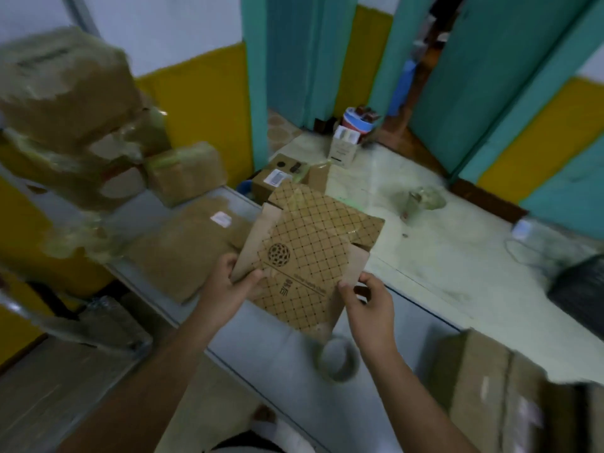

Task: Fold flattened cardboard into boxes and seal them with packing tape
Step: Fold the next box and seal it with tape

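A flattened brown cardboard box (310,250) printed with a diamond grid and a round emblem hangs above the grey metal table (277,351). My left hand (228,282) pinches its near left edge, thumb on top. My right hand (369,302) pinches the near right corner. Plain side flaps stick out on both sides, and a strip of clear tape shows near its far right. A roll of packing tape (338,356) lies on the table just under the box, close to my right wrist.
Taped brown parcels (81,103) are stacked at the left, with more on the table (186,240). Small boxes (284,174) and a white carton (343,148) sit further back. A cardboard box (483,387) is at the near right, a black bag (581,289) beyond it.
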The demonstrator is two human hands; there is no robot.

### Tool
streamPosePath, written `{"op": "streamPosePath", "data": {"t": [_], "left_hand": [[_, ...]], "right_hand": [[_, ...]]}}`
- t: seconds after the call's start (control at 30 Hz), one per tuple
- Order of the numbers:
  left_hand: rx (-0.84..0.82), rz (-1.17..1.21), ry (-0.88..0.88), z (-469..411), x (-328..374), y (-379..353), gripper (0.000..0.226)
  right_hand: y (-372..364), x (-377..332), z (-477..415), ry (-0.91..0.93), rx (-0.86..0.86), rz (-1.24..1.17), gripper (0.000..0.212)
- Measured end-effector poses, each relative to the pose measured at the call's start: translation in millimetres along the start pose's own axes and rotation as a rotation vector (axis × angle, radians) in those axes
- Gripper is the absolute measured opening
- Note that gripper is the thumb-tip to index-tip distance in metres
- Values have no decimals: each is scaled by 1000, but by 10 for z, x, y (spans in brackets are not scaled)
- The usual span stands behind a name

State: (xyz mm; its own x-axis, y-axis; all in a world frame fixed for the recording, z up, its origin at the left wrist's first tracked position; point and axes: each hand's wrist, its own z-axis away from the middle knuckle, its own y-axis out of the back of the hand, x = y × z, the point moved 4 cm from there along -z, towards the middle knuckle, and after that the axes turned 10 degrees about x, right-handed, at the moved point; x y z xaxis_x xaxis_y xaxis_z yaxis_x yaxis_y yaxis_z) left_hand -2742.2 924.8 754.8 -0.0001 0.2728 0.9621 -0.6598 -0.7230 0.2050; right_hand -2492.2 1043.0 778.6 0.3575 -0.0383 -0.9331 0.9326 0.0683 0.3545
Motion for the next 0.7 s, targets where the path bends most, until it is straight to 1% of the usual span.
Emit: {"op": "streamPosePath", "data": {"t": [0.13, 0.3, 0.33, 0.43, 0.47, 0.53, 0.57, 0.63, 0.7], "left_hand": [[-192, -22, -7, 294, 50, -784, 23], [-446, -39, 28, 726, 37, -1634, 26], [-483, -27, 45, 806, 49, -1736, 29], [-612, 7, 92, 994, 94, -1913, 65], [-653, -21, 83, 1045, 107, -1937, 69], [-726, -73, 63, 1127, 107, -1952, 64], [-733, -82, 65, 1148, 98, -1948, 58], [-680, -108, 65, 1152, 54, -1915, 40], [-615, -175, 36, 1161, 32, -1861, 34]], "right_hand": [[938, 267, 93, -23, 138, 22, 10], [1820, 642, 316, -145, 311, -7, 12], [1932, 687, 353, -158, 333, -16, 11], [2156, 781, 432, -197, 363, -43, 10], [2199, 802, 455, -209, 363, -71, 10], [2245, 821, 489, -225, 351, -131, 15], [2253, 828, 503, -225, 345, -149, 17], [2251, 845, 521, -212, 329, -166, 18], [2234, 861, 519, -176, 319, -109, 15]]}}
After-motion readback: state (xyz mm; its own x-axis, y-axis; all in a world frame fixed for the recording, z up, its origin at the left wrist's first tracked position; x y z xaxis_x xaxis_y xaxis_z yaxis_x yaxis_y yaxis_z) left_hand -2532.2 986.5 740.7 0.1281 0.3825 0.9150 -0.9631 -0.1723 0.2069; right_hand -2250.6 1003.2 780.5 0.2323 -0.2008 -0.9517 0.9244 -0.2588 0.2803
